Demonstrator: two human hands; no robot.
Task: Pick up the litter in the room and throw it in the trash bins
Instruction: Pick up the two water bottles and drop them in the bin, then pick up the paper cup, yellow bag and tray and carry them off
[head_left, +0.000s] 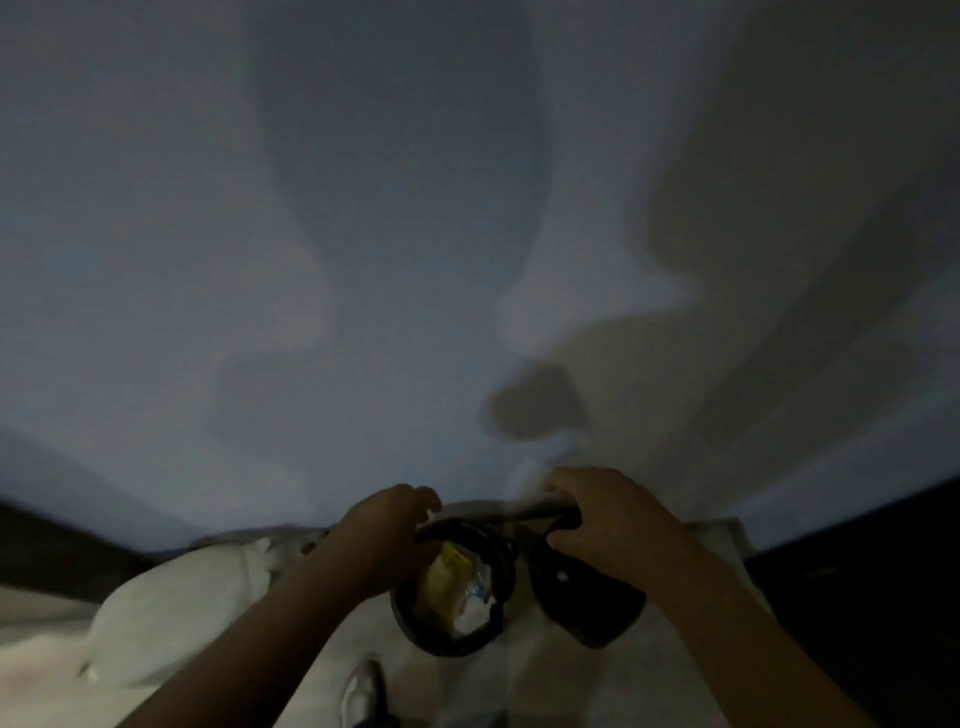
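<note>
A small round black trash bin (445, 643) stands on the pale floor below me, close to the wall. A yellow wrapper (445, 571) and crumpled white litter (475, 613) lie inside it. My left hand (387, 525) is closed on the bin's black liner rim at its far edge. My right hand (608, 514) is closed on a black bag (582, 597) that hangs just right of the bin. The scene is dim and blurred, so fine detail is lost.
A large white bag (171, 613) lies on the floor left of the bin. A pale wall (415, 234) with shadows on it fills the view ahead. My shoe (358, 691) shows near the bottom edge. Dark areas flank both sides.
</note>
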